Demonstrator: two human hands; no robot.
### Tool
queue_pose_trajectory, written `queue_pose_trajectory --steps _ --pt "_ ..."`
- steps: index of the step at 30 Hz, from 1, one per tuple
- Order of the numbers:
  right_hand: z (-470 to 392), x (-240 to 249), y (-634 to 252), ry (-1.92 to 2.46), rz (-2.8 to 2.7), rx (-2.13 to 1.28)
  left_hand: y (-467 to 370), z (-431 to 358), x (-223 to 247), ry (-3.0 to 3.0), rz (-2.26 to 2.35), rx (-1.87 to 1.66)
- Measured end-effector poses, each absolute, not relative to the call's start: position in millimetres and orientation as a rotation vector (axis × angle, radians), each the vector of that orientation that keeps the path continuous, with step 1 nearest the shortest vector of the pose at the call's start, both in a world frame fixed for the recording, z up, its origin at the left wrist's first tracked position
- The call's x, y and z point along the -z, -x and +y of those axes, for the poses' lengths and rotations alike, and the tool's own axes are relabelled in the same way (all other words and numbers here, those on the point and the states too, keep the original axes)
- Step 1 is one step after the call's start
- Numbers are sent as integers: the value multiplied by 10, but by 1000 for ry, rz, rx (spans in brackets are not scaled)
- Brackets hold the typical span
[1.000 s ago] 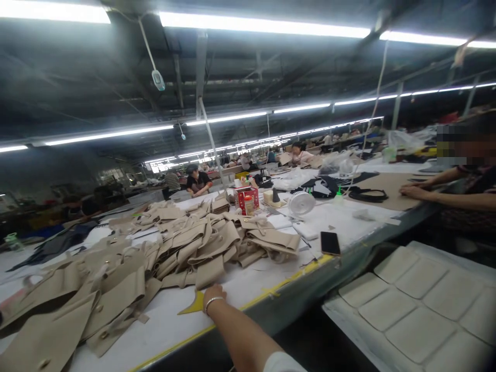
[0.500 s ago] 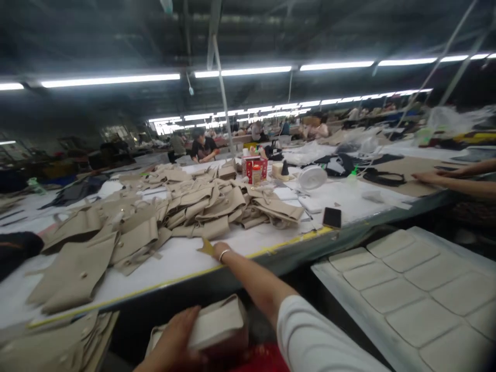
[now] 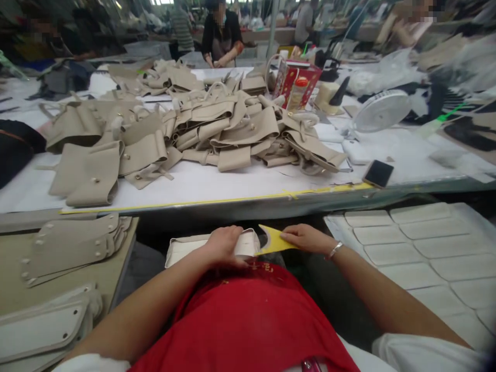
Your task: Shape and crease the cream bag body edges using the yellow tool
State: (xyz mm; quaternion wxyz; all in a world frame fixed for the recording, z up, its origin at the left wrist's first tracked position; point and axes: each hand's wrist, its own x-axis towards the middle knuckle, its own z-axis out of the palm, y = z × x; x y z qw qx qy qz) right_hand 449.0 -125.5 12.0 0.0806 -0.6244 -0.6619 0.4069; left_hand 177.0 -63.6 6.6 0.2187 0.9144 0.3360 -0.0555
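Note:
In my lap, above a red apron (image 3: 248,315), lies a cream boxy leather piece (image 3: 188,249), like a small bag body. My left hand (image 3: 226,246) is wrapped over it near its right end. My right hand (image 3: 308,239) pinches a flat yellow piece (image 3: 278,242) with a curved notch. That notched end points left and meets the right end of the cream piece, or nearly so; whether they touch I cannot tell.
Beige leather bag pieces (image 3: 244,129) are heaped on the white table (image 3: 186,183). A phone (image 3: 378,173) lies at its edge, near a white fan (image 3: 382,111). Stacked flaps (image 3: 73,243) sit left, a board of cream panels (image 3: 422,253) right. A person (image 3: 222,36) stands across.
My right hand has come back from the tabletop to my lap, bringing the yellow piece to the cream piece. My left hand still holds the cream piece. The view has tilted down.

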Motion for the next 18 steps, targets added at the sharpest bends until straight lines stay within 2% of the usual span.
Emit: queue_pose_trajectory --steps 7,10,18 --pt "-906 -48 -3832 2007 -2424 -737 -1731 -582 -98 -2473 859 171" --pt "-816 -148 -3813 1999 -2439 -682 -1713 -526 -139 -2397 784 191" --pt "-1157 -512 -4450 1452 -2149 -1646 -1683 -403 -156 -2250 739 176"
